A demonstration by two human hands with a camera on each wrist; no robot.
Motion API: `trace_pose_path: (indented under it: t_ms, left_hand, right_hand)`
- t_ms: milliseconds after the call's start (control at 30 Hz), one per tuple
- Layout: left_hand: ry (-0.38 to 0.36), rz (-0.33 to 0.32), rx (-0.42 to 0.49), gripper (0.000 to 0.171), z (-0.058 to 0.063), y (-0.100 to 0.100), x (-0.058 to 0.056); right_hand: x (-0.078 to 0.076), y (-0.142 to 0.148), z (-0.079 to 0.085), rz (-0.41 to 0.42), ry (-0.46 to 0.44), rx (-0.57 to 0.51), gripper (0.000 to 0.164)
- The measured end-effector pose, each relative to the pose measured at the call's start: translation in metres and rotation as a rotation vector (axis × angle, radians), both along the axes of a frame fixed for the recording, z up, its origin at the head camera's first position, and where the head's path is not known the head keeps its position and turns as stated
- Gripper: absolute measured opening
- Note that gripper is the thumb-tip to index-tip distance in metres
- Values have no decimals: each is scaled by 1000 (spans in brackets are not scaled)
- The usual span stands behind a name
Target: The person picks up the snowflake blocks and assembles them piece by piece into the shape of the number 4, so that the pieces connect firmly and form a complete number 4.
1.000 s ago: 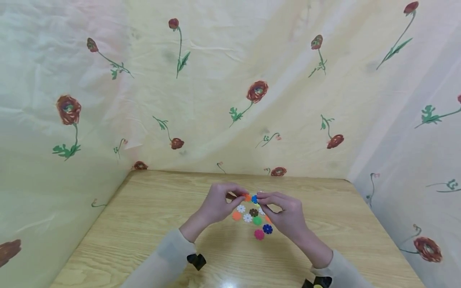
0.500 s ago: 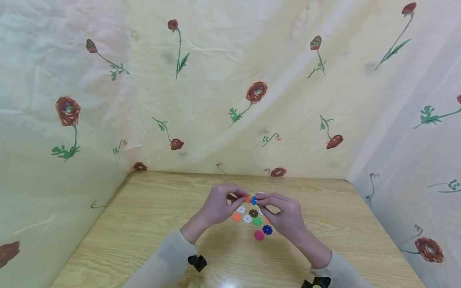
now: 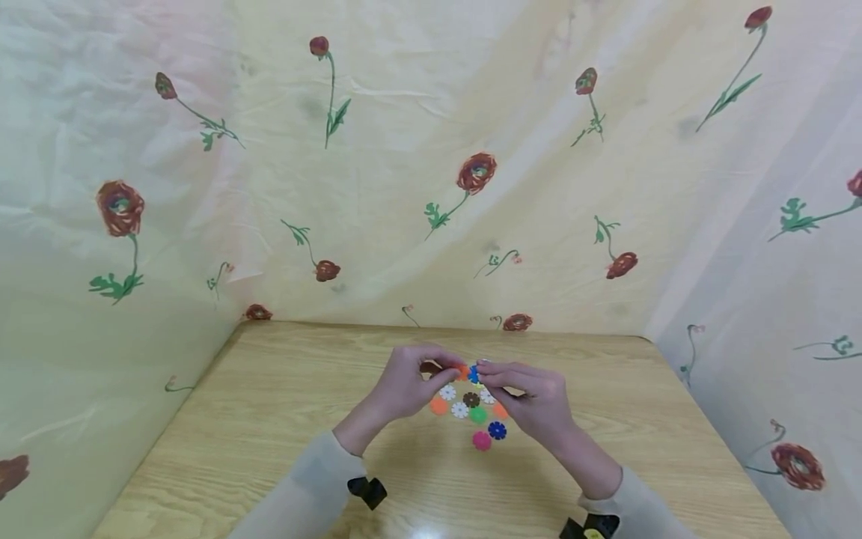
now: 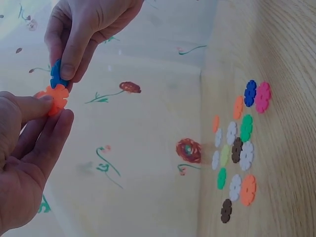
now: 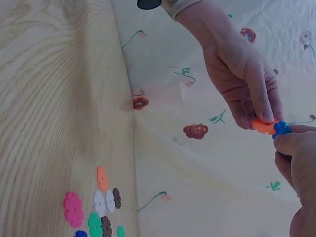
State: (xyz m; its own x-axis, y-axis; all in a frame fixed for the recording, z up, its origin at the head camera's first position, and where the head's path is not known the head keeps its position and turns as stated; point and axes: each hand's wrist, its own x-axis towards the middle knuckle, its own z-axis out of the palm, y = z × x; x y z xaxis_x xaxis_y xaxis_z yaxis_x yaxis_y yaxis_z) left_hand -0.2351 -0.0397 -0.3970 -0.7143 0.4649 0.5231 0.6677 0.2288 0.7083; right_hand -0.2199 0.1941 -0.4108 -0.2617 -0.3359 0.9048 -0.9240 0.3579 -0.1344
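Note:
Between thumb and fingertips my left hand (image 3: 407,383) pinches an orange flower-shaped interlocking disc (image 4: 58,100). My right hand (image 3: 533,395) grips a blue flower-shaped interlocking disc (image 5: 280,129) the same way, its far side covered by the fingers. Edge to edge, the two discs meet above the table, tilted against each other. Both wrist views show them touching; whether their slots are engaged cannot be made out. Below the hands lie loose discs of the same kind, among them a pink disc (image 3: 481,440), a dark blue disc (image 3: 497,430) and a green disc (image 3: 477,415).
Several white, brown, orange and yellow discs, such as this brown disc (image 3: 471,400), lie flat in a cluster on the wooden table (image 3: 289,434). A flower-printed cloth (image 3: 377,195) hangs behind the table and at both sides.
Both hands keep their hold on the orange and blue discs, which stay together. The whole head view shifts slightly; the loose discs have not moved on the table.

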Motion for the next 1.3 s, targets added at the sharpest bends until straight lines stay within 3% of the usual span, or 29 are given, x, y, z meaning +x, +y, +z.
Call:
trace_pose_path:
  t_ms: [233, 333, 567, 733, 1000, 1100, 1300]
  left_hand:
    - [66, -1, 3, 12, 3, 1, 2]
    - [60, -7, 41, 12, 1, 2, 2]
    - [-82, -12, 140, 14, -5, 4, 4]
    - [-160, 5, 146, 10, -5, 4, 5]
    - [-144, 38, 144, 12, -6, -2, 5]
    - [-143, 45, 164, 11, -7, -4, 4]
    - [-145, 54, 199, 9, -8, -4, 3]
  right_hand:
    - [1, -1, 5, -11, 57, 31, 30]
    - [0, 0, 6, -9, 69, 35, 30]
    - [-3, 0, 5, -4, 96, 13, 27]
    - [-4, 0, 4, -29, 90, 2, 27]
    - [-3, 10, -2, -204, -13, 65, 34]
    - [-4, 18, -5, -266, -71, 78, 22]
    - [-8, 27, -14, -307, -140, 97, 33]
